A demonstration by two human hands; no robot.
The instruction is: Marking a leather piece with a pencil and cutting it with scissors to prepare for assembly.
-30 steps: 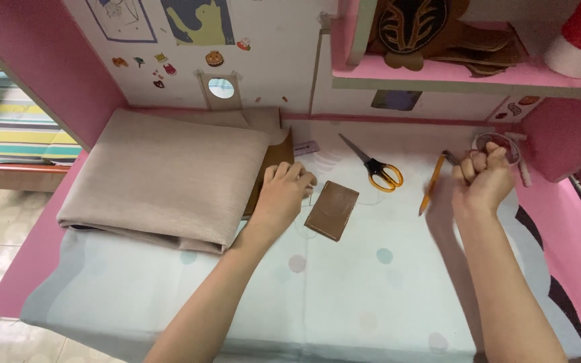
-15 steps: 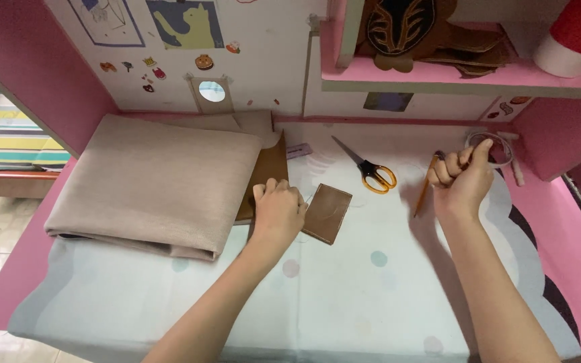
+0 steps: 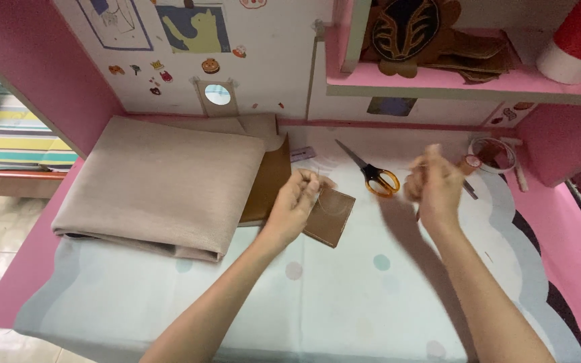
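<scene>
Two bare forearms are seen reaching up from the near edge across a pale, dotted desk point(image 3: 344, 302) with pink borders. The left hand point(image 3: 298, 202) is pressed down with fingers curled on the near-left edge of a small brown patch point(image 3: 331, 215), which lies flat on the desk just right of centre; a fine thread appears to be pinched at the fingertips, though this cannot be told for certain. The right hand point(image 3: 433, 187) is raised above the desk, blurred, with fingers closed as if pinching something thin; what is held cannot be made out. To the left, a folded beige cloth point(image 3: 163, 181) is laid over a larger brown sheet point(image 3: 269, 181), whose edge shows beside the left hand. Just beyond the hands, orange-handled scissors point(image 3: 371, 173) lie shut between them. Further right, near the pink side wall, a tape roll point(image 3: 492, 151) is seen. At the back, a white wall with stickers and a pink shelf point(image 3: 465, 84) carrying brown cut-outs and a red-and-white cup point(image 3: 576, 40) are visible.
</scene>
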